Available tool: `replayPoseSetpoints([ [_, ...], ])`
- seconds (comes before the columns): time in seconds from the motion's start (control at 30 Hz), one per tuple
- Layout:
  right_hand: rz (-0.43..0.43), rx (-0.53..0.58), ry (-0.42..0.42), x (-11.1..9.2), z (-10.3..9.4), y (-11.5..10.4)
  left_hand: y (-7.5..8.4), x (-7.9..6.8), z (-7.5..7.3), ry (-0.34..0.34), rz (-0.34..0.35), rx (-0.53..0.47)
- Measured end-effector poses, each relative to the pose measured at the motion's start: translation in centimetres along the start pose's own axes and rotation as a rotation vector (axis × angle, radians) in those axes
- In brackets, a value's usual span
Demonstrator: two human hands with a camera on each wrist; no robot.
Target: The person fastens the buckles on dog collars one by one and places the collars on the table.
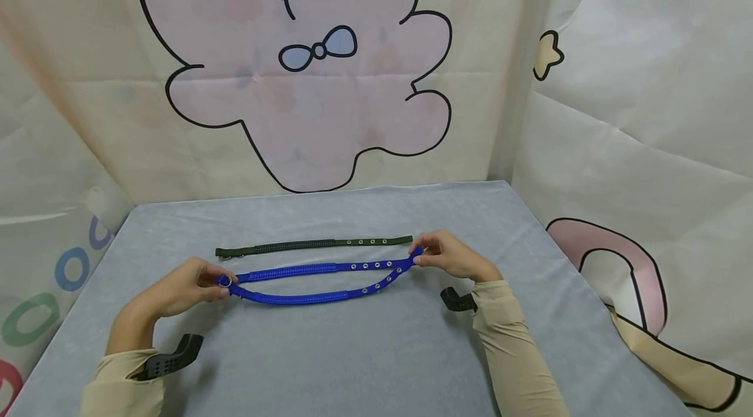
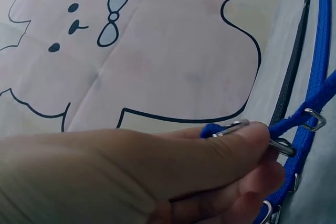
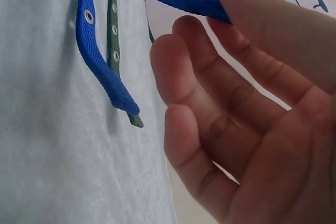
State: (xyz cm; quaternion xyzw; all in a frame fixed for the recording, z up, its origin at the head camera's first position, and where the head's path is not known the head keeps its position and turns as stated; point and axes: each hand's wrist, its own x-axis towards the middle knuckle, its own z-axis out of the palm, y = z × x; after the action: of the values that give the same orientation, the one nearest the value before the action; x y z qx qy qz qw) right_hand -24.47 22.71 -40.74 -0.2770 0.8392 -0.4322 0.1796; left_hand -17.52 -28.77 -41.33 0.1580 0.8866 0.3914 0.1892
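Note:
A blue buckle collar (image 1: 306,300) sags slightly between my two hands. My left hand (image 1: 185,286) pinches its buckle end between thumb and fingers, with the metal buckle (image 2: 283,147) showing past the thumb in the left wrist view. At the other end, my right hand (image 1: 453,257) pinches the strap tip between thumb and forefinger, the other fingers loosely bent. A second blue collar (image 1: 294,271), with metal eyelets along its right part, lies just behind. Farther back rests a dark green collar (image 1: 300,245) of similar make, its eyelets also toward the right.
The collars lie on a table covered with grey cloth (image 1: 329,365). Behind it hangs a curtain (image 1: 376,110) printed with a cartoon bear, and printed sheets hang at both sides. A black strap piece (image 1: 176,358) sticks out at the left wrist, another (image 1: 457,299) at the right.

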Motion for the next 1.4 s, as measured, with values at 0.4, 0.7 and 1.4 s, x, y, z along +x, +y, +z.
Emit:
replayPoseSetpoints([
  [0.4, 0.014, 0.116, 0.027, 0.5, 0.7, 0.4, 1.2, 0.4, 0.7, 0.146, 0.055, 0.036],
  [0.7, 0.019, 0.138, 0.118, 1.3, 1.8, 0.0, 2.5, 1.2, 1.6, 0.220, 0.116, -0.016],
  [1.4, -0.121, 0.160, 0.093, 2.6, 3.8, -0.6, 4.5, 4.0, 4.7, 0.414, 0.201, -0.149],
])
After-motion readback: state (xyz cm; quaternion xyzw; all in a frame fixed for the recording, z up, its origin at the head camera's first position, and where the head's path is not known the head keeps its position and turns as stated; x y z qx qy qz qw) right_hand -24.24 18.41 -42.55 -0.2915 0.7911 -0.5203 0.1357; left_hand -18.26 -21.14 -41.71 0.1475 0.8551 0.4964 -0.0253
